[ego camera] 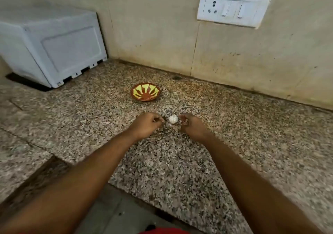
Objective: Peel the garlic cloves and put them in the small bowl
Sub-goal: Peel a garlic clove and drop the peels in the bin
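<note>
A white garlic bulb lies on the speckled granite counter. My left hand rests just left of it with fingers curled in and nothing visibly held. Just right of the bulb is my right hand, fingers curled, fingertips close to or touching the garlic; the blur hides whether it grips it. A small brown bowl with a yellow sun pattern stands behind the garlic, and nothing shows inside it.
A grey-white appliance stands at the back left on the counter. A beige tiled wall carries a white socket and switch plate. The counter's front edge drops to a lower floor area near my body.
</note>
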